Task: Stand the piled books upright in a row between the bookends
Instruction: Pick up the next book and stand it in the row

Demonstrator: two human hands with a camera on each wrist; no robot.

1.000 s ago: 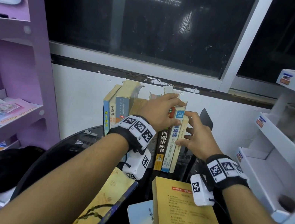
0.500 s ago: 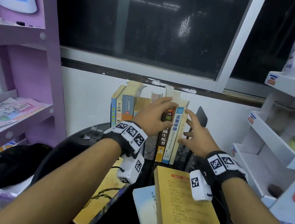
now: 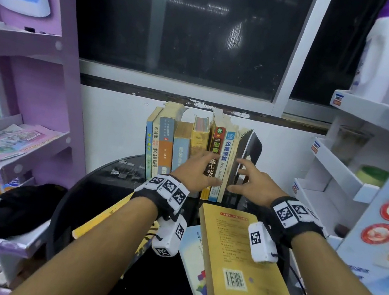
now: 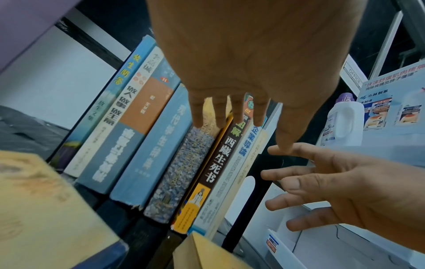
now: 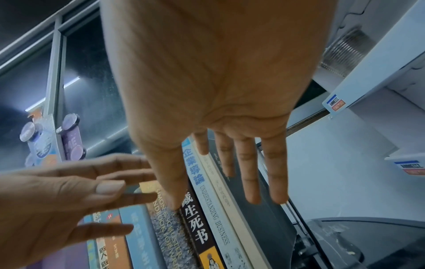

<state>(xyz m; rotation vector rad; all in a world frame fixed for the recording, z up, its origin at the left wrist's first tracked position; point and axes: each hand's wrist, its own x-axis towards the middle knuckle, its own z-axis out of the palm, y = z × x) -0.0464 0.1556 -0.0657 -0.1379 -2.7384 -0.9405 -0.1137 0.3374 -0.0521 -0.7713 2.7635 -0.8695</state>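
Observation:
A row of upright books (image 3: 187,151) stands at the back of the round black table (image 3: 92,189), against the wall. A black bookend (image 3: 252,150) leans at its right end; no left bookend shows. My left hand (image 3: 210,168) hovers with spread fingers before the spines of the middle books (image 4: 216,160), holding nothing. My right hand (image 3: 242,176) is spread too, in front of the rightmost book and the bookend (image 5: 264,218). Lying flat near me are a thick yellow book (image 3: 240,264), a pale blue book (image 3: 194,259) under it, and another yellow book (image 3: 107,220) beneath my left forearm.
A purple shelf unit (image 3: 7,140) with leaflets stands at the left, a white display shelf (image 3: 339,173) at the right. Black cloth (image 3: 21,208) lies on a low left shelf. Small dark clips (image 3: 126,171) lie on the table left of the row.
Both hands have let go of the book tops, dropped lower and drawn back toward me with fingers spread. The standing row stays as it was.

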